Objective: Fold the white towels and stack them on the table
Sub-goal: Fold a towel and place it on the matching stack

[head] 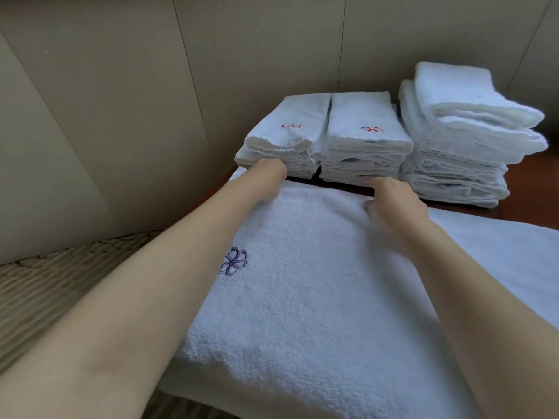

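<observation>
A large white towel (308, 285) with a purple embroidered mark lies spread across the table in front of me. My left hand (266, 176) grips its far left edge, fingers curled under the cloth. My right hand (393, 201) pinches the far edge further right. Behind the towel stand three stacks of folded white towels: a left stack (284, 134) and a middle stack (366, 137), both with red embroidery on top, and a taller right stack (465, 134).
The brown wooden table (532, 204) shows at the right behind the towel. Beige wall panels (121, 101) close off the back and left. A woven mat floor (60, 285) lies at the lower left beside the table.
</observation>
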Motion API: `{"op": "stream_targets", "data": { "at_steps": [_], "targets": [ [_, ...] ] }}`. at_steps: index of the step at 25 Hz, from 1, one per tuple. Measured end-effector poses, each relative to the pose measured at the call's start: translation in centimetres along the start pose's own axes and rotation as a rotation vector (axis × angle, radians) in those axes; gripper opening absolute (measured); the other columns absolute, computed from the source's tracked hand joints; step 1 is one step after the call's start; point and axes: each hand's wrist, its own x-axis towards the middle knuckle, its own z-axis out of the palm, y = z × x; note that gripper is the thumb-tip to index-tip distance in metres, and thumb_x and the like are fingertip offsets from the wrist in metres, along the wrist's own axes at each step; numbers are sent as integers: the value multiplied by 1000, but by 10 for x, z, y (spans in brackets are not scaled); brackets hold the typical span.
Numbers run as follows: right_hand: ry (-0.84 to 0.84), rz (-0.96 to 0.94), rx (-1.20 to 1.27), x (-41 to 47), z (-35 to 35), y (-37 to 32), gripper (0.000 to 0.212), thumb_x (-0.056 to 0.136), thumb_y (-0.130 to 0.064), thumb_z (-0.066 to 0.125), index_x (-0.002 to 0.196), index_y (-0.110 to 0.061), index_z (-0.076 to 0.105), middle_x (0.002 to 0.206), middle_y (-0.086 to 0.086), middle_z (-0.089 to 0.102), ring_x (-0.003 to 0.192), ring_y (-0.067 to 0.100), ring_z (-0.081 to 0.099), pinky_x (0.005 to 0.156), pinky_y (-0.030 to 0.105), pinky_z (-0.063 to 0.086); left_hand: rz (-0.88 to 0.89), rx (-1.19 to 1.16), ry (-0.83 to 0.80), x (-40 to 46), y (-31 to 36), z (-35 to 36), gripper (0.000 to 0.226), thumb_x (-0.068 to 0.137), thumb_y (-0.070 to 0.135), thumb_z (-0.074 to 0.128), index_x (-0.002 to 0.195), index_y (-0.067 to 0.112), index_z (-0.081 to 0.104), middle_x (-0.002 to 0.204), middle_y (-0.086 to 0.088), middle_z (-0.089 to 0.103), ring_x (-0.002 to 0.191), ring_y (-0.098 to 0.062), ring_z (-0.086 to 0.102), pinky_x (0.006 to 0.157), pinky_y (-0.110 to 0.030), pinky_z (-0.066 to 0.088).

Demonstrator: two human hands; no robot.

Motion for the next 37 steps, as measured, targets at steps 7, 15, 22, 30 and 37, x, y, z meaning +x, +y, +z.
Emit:
{"op": "stream_targets", "data": {
  "at_steps": [7,15,22,30,37],
  "targets": [
    [-342,50,-66,13,-32,8,17,83,-6,57,98,-4,65,73,13,62,52,24,56,51,27,48,42,185,-279,9,2,-32,45,87,6,61,129,13,50,93,-6,59,59,-17,50,48,-22,40],
    [-178,203,58,11,-26,6,6,76,-1,57,71,-3,56,79,18,63,66,29,58,59,26,44,-154,171,-119,10,0,-22,30,91,19,63,115,2,56,107,-13,56,76,-24,54,62,-28,46],
    [395,12,358,9,-17,16,31,84,7,43,110,1,58,119,25,44,95,32,45,75,24,29,-245,143,396,4,-1,-16,32,87,3,58,119,3,54,130,-18,37,117,-32,43,77,-34,40],
    [435,-145,8,-74,-61,-2,16,86,-11,54,100,-9,59,103,15,55,89,40,56,65,35,38,-228,288,501,-88,-18,-27,26,79,-7,61,101,5,56,120,-15,39,110,-31,41,67,-29,34],
    [-116,-305,-151,-161,-51,25,32,90,-25,55,122,-20,53,118,3,51,110,28,53,79,36,47,-307,637,-150,-161,6,-6,36,91,15,46,127,17,52,135,-11,41,125,-27,37,100,-35,29]
  ]
}}
